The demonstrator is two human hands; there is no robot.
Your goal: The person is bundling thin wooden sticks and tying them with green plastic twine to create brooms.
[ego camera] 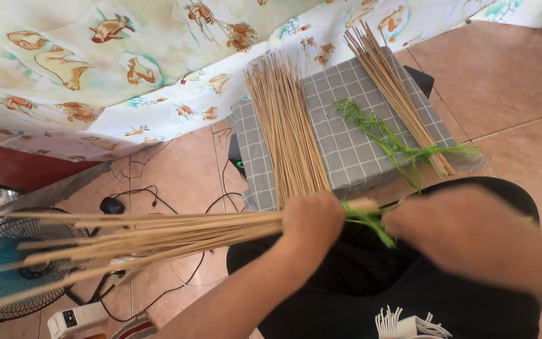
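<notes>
Lap: black clothing (371, 295) fills the bottom of the view, with a white printed patch (409, 325) at the lower edge.
Left hand: the left hand (312, 221) is clenched right around one end of a long bundle of thin bamboo sticks (139, 242), fingers wrapped tight, forearm coming up from below.
Held bundle: it lies nearly level across the lap and fans out leftward, tips spreading over the fan; the gripped end pokes out just past the fist.
Right hand: the right hand (465, 229) is blurred, sitting just beside the bundle's end; it looks closed on the green plastic string (371, 221), though the fingers themselves I cannot make out.
Green string: a short stretch runs between the two hands, touching the stick ends.
In the way: the fist hides the binding point, and the spread sticks cover part of the floor and the fan.
Floor, left: a teal electric fan (7, 270) with a dark wire guard, black cables (158, 201) looping over the tan tiles (509, 81), a white power strip (76, 319) near the bottom.
Stool: a grey grid-patterned cushion (346, 144) sits just beyond the knees.
On the cushion: one loose sheaf of sticks (286, 132) at left, a second sheaf (396, 94) at right, tied near its lower end with more green string (396, 141) trailing between them.
Far: a pale cloth printed with orange fish (95, 69) hangs across the top.
</notes>
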